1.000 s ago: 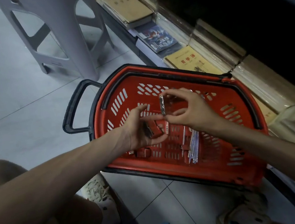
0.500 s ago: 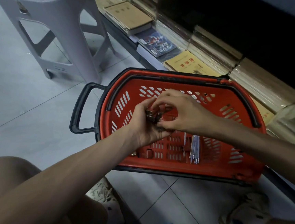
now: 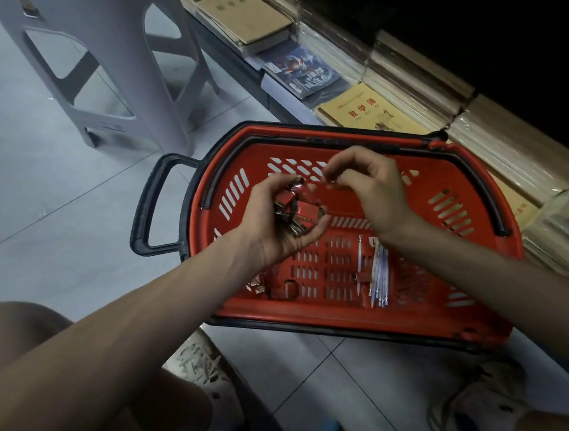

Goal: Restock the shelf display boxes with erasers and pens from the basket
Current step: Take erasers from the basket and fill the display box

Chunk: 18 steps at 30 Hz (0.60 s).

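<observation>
Red erasers (image 3: 297, 214) sit in the curled left hand (image 3: 274, 228) above the basket (image 3: 445, 180). The right hand (image 3: 372, 190) at 3 o'clock has bent fingers; what it holds, I cannot tell. Gathering step, I think; next pick the loose erasers (image 3: 257, 284) at 6 o'clock

Left hand (image 3: 277, 223): palm up, fingers cupped round a small heap of erasers (image 3: 296, 210).
Right hand (image 3: 370, 190): just beside the left, fingers curled, fingertips pinched together; any hold unclear.
Left forearm (image 3: 147, 313), right forearm (image 3: 487, 266): bare, reaching forward.
</observation>
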Available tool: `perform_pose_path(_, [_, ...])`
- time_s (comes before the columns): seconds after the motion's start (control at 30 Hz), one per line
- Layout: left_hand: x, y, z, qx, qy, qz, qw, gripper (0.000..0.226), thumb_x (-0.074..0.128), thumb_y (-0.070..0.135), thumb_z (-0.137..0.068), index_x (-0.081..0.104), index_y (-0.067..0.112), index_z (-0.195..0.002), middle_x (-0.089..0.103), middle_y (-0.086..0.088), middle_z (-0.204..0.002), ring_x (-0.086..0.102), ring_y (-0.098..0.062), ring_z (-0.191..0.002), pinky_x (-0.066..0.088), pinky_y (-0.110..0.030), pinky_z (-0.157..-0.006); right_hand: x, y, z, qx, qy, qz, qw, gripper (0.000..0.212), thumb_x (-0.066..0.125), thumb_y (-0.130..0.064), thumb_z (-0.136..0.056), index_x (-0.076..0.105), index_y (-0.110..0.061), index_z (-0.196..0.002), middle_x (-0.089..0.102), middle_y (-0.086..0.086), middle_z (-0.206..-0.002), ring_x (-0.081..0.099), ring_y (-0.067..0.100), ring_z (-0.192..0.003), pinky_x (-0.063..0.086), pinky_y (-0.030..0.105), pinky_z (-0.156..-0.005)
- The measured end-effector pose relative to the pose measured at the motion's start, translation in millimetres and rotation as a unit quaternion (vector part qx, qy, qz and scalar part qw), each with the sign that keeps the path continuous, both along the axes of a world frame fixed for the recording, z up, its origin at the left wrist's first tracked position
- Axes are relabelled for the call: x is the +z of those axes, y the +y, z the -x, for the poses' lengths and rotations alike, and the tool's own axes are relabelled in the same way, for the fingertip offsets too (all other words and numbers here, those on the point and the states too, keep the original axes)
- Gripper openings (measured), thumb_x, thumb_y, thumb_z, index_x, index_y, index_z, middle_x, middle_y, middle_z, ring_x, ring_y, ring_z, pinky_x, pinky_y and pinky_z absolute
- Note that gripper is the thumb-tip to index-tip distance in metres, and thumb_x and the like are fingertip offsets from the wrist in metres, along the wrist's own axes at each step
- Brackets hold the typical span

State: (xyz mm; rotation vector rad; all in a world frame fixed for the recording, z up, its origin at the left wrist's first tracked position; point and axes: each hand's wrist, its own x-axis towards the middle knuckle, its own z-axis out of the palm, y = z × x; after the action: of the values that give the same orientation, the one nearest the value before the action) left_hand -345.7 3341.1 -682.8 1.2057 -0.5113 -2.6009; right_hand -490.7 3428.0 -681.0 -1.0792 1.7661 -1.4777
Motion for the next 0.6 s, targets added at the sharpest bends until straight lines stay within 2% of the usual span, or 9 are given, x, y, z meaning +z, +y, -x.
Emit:
perform_pose_path(0.1, [-5.4, -7.6, -3.5, 0.010, -0.015, -0.001, 1.000, 0.021, 0.063, 0.030, -0.090, 0.070, 0.010, -0.089, 0.069, -0.006, -0.082, 0.068, -0.021, -0.065, 0.059, -0.036, -0.068, -62.0, -9.6, 4.4, 0.039, 0.043, -0.130, 0.990, 0.026, 0.059, 0.008, -0.086, 0.072, -0.014, -0.085, 0.068, -0.002, -0.083, 0.062, 0.011, -0.078, 0.049, 0.025, -0.072])
perform_pose_path(0.17, [-12.9, -10.7, -7.6, 0.006, -0.028, -0.011, 1.000, 0.024, 0.065, 0.032, -0.089, 0.074, 0.009, -0.092, 0.068, -0.007, -0.087, 0.068, -0.022, -0.070, 0.060, -0.036, -0.064, -113.6, -7.8, 10.1, 0.102, 0.081, -0.262, 0.956, 0.020, 0.066, 0.000, -0.090, 0.075, -0.018, -0.092, 0.071, -0.004, -0.084, 0.064, 0.013, -0.076, 0.050, 0.027, -0.068])
perform_pose_path(0.27, [-23.9, -13.3, -14.6, -0.003, -0.031, -0.023, 0.999, 0.027, 0.069, 0.032, -0.087, 0.076, 0.008, -0.096, 0.064, -0.008, -0.102, 0.063, -0.023, -0.092, 0.061, -0.039, -0.065, -175.8, 7.7, 26.8, 0.179, 0.225, -0.389, 0.876, 0.018, 0.069, -0.020, -0.087, 0.074, -0.025, -0.104, 0.074, -0.002, -0.096, 0.071, 0.020, -0.088, 0.055, 0.029, -0.073])
perform_pose_path(0.33, [-26.6, -14.6, -17.3, -0.004, -0.025, -0.027, 0.999, 0.028, 0.072, 0.032, -0.087, 0.076, 0.008, -0.099, 0.063, -0.008, -0.106, 0.060, -0.025, -0.103, 0.062, -0.044, -0.071, -198.5, 23.7, 41.1, 0.229, 0.324, -0.454, 0.798, 0.028, 0.067, -0.024, -0.086, 0.070, -0.021, -0.114, 0.073, 0.008, -0.111, 0.070, 0.028, -0.100, 0.059, 0.036, -0.080])
perform_pose_path(0.4, [-26.2, -15.9, -17.0, 0.001, -0.022, -0.036, 0.999, 0.028, 0.073, 0.031, -0.087, 0.076, 0.006, -0.099, 0.063, -0.011, -0.105, 0.061, -0.027, -0.104, 0.061, -0.050, -0.078, -211.6, 37.6, 53.9, 0.271, 0.388, -0.498, 0.726, 0.033, 0.067, -0.018, -0.087, 0.068, -0.014, -0.120, 0.070, 0.013, -0.119, 0.067, 0.032, -0.109, 0.058, 0.038, -0.088])
perform_pose_path(0.47, [-25.4, -16.5, -15.0, -0.006, -0.023, -0.037, 0.999, 0.028, 0.073, 0.030, -0.087, 0.076, 0.006, -0.100, 0.065, -0.011, -0.103, 0.063, -0.028, -0.102, 0.061, -0.051, -0.081, -221.7, 47.1, 62.2, 0.289, 0.423, -0.521, 0.683, 0.038, 0.068, -0.017, -0.087, 0.065, -0.015, -0.125, 0.067, 0.012, -0.125, 0.065, 0.030, -0.115, 0.057, 0.039, -0.092])
perform_pose_path(0.6, [-23.2, -13.6, -9.7, -0.032, -0.022, -0.034, 0.999, 0.029, 0.068, 0.032, -0.090, 0.075, 0.006, -0.102, 0.070, -0.013, -0.099, 0.070, -0.029, -0.094, 0.062, -0.042, -0.080, -233.7, 46.3, 67.1, 0.303, 0.445, -0.525, 0.660, 0.034, 0.062, -0.012, -0.087, 0.066, -0.014, -0.121, 0.068, 0.012, -0.123, 0.066, 0.032, -0.113, 0.057, 0.040, -0.088])
